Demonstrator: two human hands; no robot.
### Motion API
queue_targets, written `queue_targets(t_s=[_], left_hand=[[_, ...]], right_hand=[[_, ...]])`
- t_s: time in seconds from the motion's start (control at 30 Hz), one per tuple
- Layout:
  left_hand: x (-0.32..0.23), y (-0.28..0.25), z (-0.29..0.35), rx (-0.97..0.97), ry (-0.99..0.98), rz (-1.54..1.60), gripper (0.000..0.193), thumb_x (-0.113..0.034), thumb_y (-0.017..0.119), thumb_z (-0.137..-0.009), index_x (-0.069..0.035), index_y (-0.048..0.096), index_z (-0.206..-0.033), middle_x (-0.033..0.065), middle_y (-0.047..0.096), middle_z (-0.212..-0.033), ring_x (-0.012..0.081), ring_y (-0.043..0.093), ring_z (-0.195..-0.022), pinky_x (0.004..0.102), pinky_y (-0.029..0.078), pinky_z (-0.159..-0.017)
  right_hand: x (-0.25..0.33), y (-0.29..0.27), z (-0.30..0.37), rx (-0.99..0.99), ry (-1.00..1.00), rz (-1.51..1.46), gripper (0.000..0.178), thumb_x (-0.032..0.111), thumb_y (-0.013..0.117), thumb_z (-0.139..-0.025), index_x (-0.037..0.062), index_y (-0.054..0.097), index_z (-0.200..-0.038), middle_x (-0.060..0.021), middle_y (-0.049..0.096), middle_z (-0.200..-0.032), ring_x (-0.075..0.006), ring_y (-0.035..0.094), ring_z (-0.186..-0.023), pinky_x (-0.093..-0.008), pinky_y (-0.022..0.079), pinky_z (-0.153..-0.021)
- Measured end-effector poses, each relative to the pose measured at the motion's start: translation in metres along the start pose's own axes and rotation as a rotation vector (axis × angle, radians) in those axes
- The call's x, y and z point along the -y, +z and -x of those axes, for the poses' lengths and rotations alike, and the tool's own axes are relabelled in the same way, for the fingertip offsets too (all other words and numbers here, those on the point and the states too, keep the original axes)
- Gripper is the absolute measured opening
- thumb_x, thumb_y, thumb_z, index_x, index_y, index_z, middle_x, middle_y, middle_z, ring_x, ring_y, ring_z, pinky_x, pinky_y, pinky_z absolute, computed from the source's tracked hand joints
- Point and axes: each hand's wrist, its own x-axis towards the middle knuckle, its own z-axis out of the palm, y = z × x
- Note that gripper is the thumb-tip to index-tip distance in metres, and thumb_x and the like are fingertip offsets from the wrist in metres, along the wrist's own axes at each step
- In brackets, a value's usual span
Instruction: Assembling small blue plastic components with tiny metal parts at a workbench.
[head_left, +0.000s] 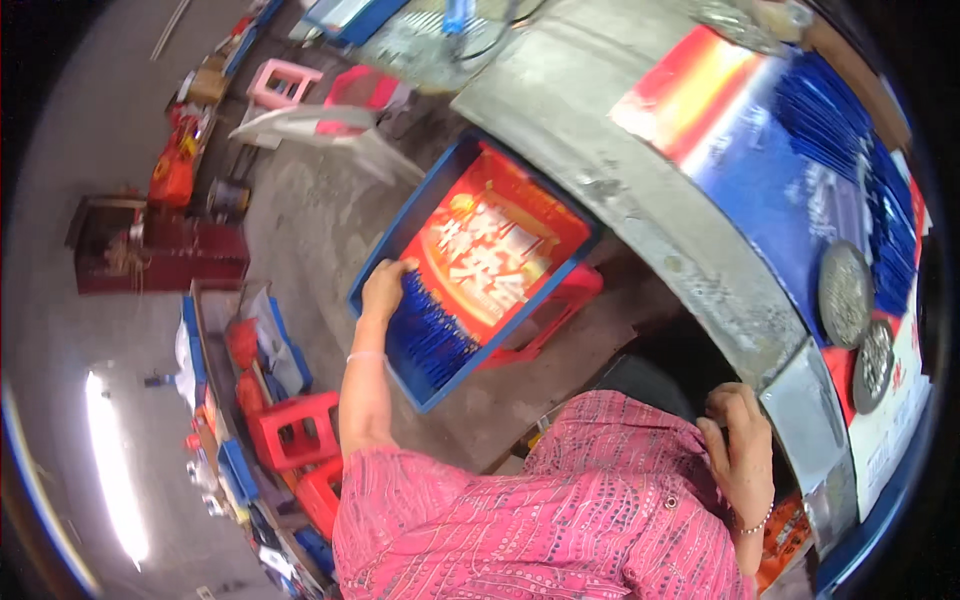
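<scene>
Two bare hands in view. L hand (pixel 383 287) is at the L long wall of a blue tray (pixel 418 212), fingers over the rim, next to a bunch of thin blue pcs (pixel 425 330) lying at the tray's near end. Red printed sheet (pixel 500 240) fills the rest of it. Tray sits tilted in view, L of the grey bench (pixel 680 230), w/ a red stool (pixel 560 312) partly visible below. R hand (pixel 738 445) is up by the bench edge, nr the pink shirt (pixel 500 520), fingers bent; beaded bracelet (pixel 757 522) on wrist. Blur + angle: can't tell if L clenches the rim or only rests, or if R's hidden palm has anything. On bench: more blue pcs (pixel 820 115), 2 round metal dishes (pixel 846 295).
</scene>
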Motion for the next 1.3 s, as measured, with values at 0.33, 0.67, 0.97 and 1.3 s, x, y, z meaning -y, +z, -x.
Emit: queue_targets(t_s=[0.33,0.67,0.97,1.3], left_hand=[[-0.229,-0.117,-0.002,-0.367,0.489,0.497,0.025,0.011,0.047,-0.078,0.003,0.061,-0.098,0.0175,0.062,-0.096,0.0298,0.061,-0.089,0.0336,0.048,-0.08],[-0.495,-0.119,-0.071,-0.111,1.155,0.743,0.019,0.005,0.051,-0.08,0.002,0.06,-0.097,0.0173,0.061,-0.095,0.0333,0.06,-0.087,0.0363,0.048,-0.076],[-0.597,-0.067,-0.149,-0.319,1.152,0.392,0.023,-0.003,0.056,-0.076,-0.004,0.055,-0.099,0.013,0.057,-0.086,0.0321,0.056,-0.082,0.041,0.046,-0.072],[-0.604,-0.064,-0.146,-0.268,1.165,0.315,0.014,-0.009,0.062,-0.079,-0.003,0.053,-0.087,0.012,0.053,-0.079,0.0317,0.054,-0.079,0.0418,0.044,-0.067]], right_hand=[[-0.027,-0.019,0.011,-0.11,-0.229,-0.114,0.016,0.011,0.062,-0.08,0.0015,0.054,-0.09,-0.0135,0.057,-0.088,-0.0316,0.057,-0.08,-0.0381,0.047,-0.069],[-0.065,-0.035,0.07,-0.811,-0.076,-0.058,0.012,-0.002,0.06,-0.077,-0.0003,0.055,-0.088,-0.0148,0.059,-0.085,-0.0279,0.058,-0.071,-0.032,0.048,-0.063],[-0.108,-0.023,0.106,-1.154,0.036,-0.148,0.008,0.004,0.049,-0.089,-0.0029,0.053,-0.088,-0.013,0.054,-0.086,-0.0168,0.053,-0.074,-0.0255,0.045,-0.066],[-0.111,-0.03,0.102,-1.149,-0.089,0.028,0.008,0.0,0.058,-0.079,0.0001,0.054,-0.086,-0.0125,0.059,-0.079,-0.0284,0.057,-0.071,-0.0405,0.048,-0.074]])
